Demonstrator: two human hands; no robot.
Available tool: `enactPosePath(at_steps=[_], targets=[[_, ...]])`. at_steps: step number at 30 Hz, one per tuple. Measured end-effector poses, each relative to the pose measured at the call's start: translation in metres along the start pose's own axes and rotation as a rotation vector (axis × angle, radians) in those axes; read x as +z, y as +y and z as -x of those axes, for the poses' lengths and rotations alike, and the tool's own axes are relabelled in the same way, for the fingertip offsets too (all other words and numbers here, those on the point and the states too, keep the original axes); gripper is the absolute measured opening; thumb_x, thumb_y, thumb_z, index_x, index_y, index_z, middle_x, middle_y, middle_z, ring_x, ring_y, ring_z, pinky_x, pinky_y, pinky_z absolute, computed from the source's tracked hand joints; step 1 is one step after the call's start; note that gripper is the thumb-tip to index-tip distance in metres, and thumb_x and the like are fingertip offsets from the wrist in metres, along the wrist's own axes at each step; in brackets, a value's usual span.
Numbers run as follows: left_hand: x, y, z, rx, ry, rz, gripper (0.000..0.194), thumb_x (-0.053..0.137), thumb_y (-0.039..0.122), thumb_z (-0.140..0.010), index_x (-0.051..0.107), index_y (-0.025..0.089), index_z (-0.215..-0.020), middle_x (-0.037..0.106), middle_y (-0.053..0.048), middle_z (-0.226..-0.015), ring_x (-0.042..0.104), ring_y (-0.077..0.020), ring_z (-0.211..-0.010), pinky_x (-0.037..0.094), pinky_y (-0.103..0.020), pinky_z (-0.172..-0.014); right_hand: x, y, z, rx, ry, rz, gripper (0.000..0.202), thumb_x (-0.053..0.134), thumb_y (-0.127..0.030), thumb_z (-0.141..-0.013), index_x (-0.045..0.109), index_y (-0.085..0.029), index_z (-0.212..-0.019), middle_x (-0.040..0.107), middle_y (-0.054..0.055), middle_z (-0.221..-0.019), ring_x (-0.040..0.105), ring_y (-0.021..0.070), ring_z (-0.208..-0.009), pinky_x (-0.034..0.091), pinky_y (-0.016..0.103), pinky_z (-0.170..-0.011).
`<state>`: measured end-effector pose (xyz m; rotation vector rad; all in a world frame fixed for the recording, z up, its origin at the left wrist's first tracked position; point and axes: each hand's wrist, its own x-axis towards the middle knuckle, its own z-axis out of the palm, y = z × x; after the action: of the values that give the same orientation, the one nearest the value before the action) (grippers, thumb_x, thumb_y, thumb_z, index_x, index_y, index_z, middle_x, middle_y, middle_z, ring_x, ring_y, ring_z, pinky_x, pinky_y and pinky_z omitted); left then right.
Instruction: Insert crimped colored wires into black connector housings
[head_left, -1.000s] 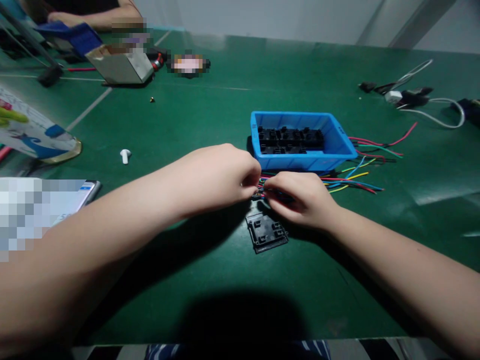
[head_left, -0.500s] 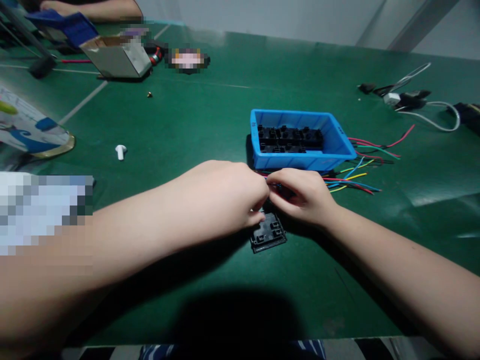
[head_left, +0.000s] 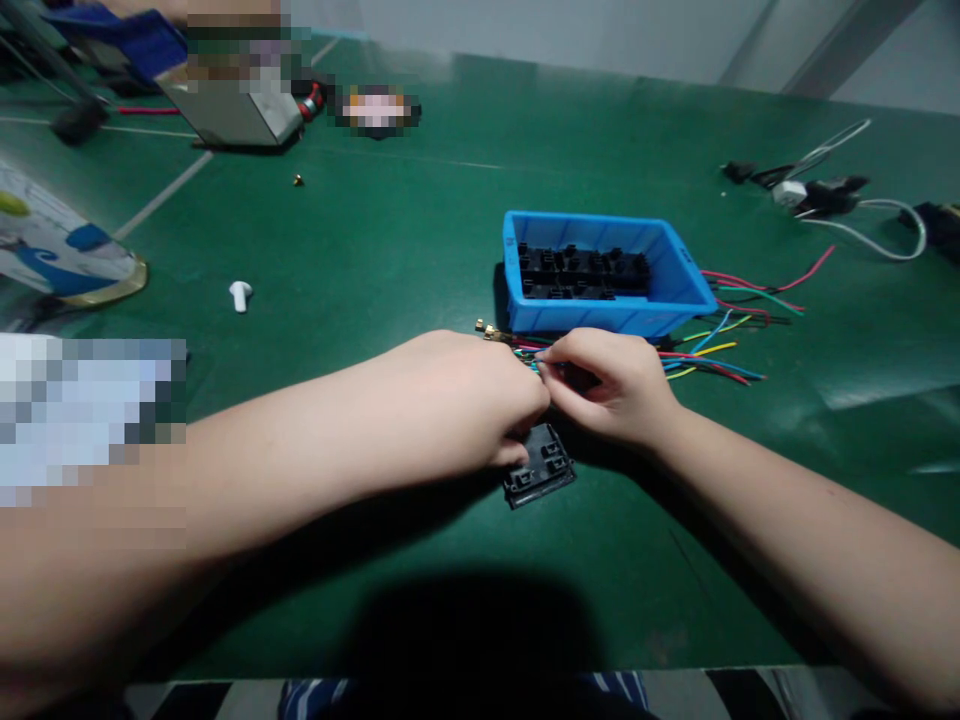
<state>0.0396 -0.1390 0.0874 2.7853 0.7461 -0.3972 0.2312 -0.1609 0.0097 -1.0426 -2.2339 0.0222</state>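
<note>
My left hand (head_left: 491,395) has its fingers curled downward, and its fingertips are mostly hidden behind the hand. Under them a flat black plastic part with small clips (head_left: 546,465) lies on the green table. Close beside it, my right hand (head_left: 611,385) has thumb and forefinger pinched at the thin coloured wires (head_left: 525,353); which wire they hold is too small to tell. Brass terminals (head_left: 491,333) show on the wire ends past my left knuckles. Loose wire tails (head_left: 712,365) stick out to the right of my right hand.
Just behind my hands stands a blue bin (head_left: 607,318) with several black plastic parts (head_left: 581,268). A white plug-shaped piece (head_left: 240,296) and a small brass bit (head_left: 298,180) lie left. A white box (head_left: 240,115) stands far left; a grey cable (head_left: 892,235) lies far right.
My left hand has shifted slightly right and down, uncovering the brass terminals behind it. My right hand keeps its pinch in nearly the same place. The view has tilted slightly.
</note>
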Motion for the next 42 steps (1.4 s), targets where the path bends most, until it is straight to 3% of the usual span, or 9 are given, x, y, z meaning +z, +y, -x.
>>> enactPosePath(at_steps=[6,12,16,19,21,32,42], targets=[[0.000,-0.011,-0.001,-0.058,0.047,-0.016,0.021,0.057,0.035,-0.085,0.073,0.025,-0.092,0.074,-0.005,-0.083,0.064,-0.0175,-0.067,0.044,-0.028,-0.064,-0.006,-0.008,0.000,0.027,0.071,0.025,0.012,0.056,-0.020,-0.084,0.055,-0.023,-0.073,0.064,0.001,-0.064,0.057,0.0143,-0.055,0.042,0.027,-0.052],[0.000,-0.018,-0.001,-0.106,0.060,0.006,0.024,0.053,0.037,-0.083,0.073,0.025,-0.090,0.071,-0.006,-0.078,0.063,-0.0192,-0.067,0.042,-0.030,-0.064,-0.012,-0.015,0.001,-0.048,0.103,0.020,0.014,0.055,-0.020,-0.086,0.058,-0.024,-0.073,0.063,0.002,-0.062,0.056,0.0157,-0.053,0.043,0.031,-0.051],[-0.004,-0.020,0.000,-0.157,0.034,0.002,0.022,0.055,0.036,-0.082,0.073,0.024,-0.088,0.070,-0.005,-0.074,0.063,-0.0196,-0.069,0.043,-0.030,-0.067,-0.013,-0.015,0.001,-0.076,-0.048,0.031,0.021,0.050,-0.025,-0.089,0.057,-0.025,-0.069,0.060,0.002,-0.059,0.053,0.0165,-0.052,0.040,0.033,-0.051],[-0.006,-0.024,0.001,-0.146,0.008,0.019,0.022,0.057,0.037,-0.082,0.074,0.025,-0.089,0.070,-0.004,-0.074,0.063,-0.0194,-0.069,0.042,-0.030,-0.068,-0.012,-0.017,0.000,-0.209,-0.213,0.077,0.024,0.051,-0.024,-0.088,0.056,-0.023,-0.065,0.056,0.002,-0.056,0.048,0.0154,-0.049,0.032,0.033,-0.050],[-0.006,-0.026,0.000,-0.122,-0.019,0.048,0.021,0.059,0.039,-0.081,0.074,0.025,-0.087,0.071,-0.004,-0.075,0.062,-0.0185,-0.067,0.041,-0.029,-0.066,-0.012,-0.019,-0.002,-0.295,-0.250,0.092,0.024,0.051,-0.022,-0.088,0.057,-0.022,-0.064,0.056,0.002,-0.055,0.046,0.0147,-0.049,0.028,0.033,-0.050],[0.006,-0.041,-0.009,-0.036,-0.071,0.157,0.018,0.063,0.040,-0.078,0.072,0.028,-0.088,0.073,0.000,-0.078,0.061,-0.0171,-0.070,0.039,-0.027,-0.066,-0.009,-0.023,-0.001,-0.383,-0.199,0.084,0.021,0.052,-0.019,-0.090,0.059,-0.021,-0.070,0.052,-0.001,-0.056,0.041,0.0135,-0.051,0.025,0.033,-0.051],[0.005,-0.038,-0.011,-0.033,-0.073,0.152,0.015,0.064,0.037,-0.079,0.071,0.027,-0.087,0.070,0.001,-0.075,0.059,-0.0164,-0.066,0.037,-0.027,-0.064,-0.011,-0.030,-0.003,-0.354,-0.176,0.215,0.027,0.055,-0.020,-0.091,0.059,-0.023,-0.064,0.053,-0.001,-0.053,0.042,0.0128,-0.049,0.024,0.032,-0.052]])
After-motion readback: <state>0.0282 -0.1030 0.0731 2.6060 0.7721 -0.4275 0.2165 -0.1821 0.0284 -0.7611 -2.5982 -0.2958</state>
